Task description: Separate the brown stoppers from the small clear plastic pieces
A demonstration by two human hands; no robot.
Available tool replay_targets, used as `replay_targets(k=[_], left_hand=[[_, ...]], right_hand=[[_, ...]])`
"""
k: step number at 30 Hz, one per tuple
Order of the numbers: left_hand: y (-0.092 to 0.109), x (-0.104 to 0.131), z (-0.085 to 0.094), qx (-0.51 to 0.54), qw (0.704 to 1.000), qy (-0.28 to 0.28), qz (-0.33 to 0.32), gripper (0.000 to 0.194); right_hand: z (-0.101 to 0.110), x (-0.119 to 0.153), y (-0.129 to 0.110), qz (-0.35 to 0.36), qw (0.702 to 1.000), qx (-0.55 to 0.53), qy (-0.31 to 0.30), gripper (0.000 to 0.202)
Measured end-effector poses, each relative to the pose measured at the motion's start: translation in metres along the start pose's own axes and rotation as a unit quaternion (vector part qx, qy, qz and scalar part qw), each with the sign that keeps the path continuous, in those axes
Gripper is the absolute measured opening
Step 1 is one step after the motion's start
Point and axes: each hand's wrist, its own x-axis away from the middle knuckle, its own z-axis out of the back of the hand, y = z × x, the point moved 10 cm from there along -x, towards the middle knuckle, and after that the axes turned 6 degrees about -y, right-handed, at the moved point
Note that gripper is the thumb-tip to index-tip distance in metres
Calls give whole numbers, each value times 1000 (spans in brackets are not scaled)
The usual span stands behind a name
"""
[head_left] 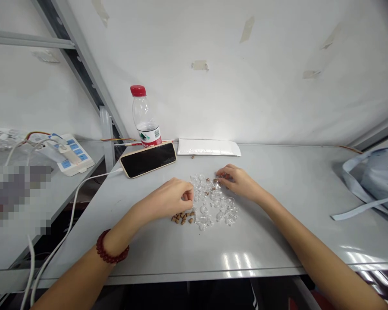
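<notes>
A loose heap of small clear plastic pieces (204, 209), rounded in shape, lies spread on the grey table (168, 254) between my hands. Several small brown pellet-like bits (183, 217) are gathered at its near left, and a few more brown bits (208, 193) lie among the plastic. My left hand (176, 197) is closed at the heap's left edge, above the brown bits; its curled fingers hide whatever they hold. At the heap's far right, my right hand (234, 181) has thumb and fingers bent together over plastic and brown bits. What sits between its fingertips is too small to name.
A phone (148, 160) on a white cable leans by a red-capped bottle (145, 116) at the back left. A flat white packet (208, 147) lies against the wall. A power strip (73, 155) is on the left surface, a light-blue bag (378, 181) at the right.
</notes>
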Motion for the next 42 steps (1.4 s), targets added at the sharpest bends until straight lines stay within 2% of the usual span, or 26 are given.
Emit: replay_targets(k=[7,11,13,15,20,23,25,31,39,42], left_hand=[[-1,1,9,27,999,34,8,11],[0,1,14,28,997,71,7,12],[2,1,19,21,995,99,3,12],[8,2,24,27,991,128,-10,11],[18,5,31,98,980,169,-47,7],[19,5,29,132,975,170,-62,5],[19,4,26,147,973,164,-67,4],[20,3,22,180,969,152,-80,3],[16,-2,15,210,971,105,-52,6],[17,-3,16,215,969,105,-54,7]], right_hand=[[-1,0,3,-17,999,-25,13,8],[9,3,-1,2,997,-56,55,8],[14,6,-6,10,992,-107,72,9],[13,9,-14,16,980,-190,61,12],[-2,15,-39,42,934,-356,-16,15],[-12,18,-47,46,915,-395,-69,15],[-14,19,-47,43,909,-406,-83,15],[-17,19,-47,43,907,-408,-92,11],[-22,21,-53,54,910,-398,-103,7],[-21,21,-53,57,907,-404,-101,7]])
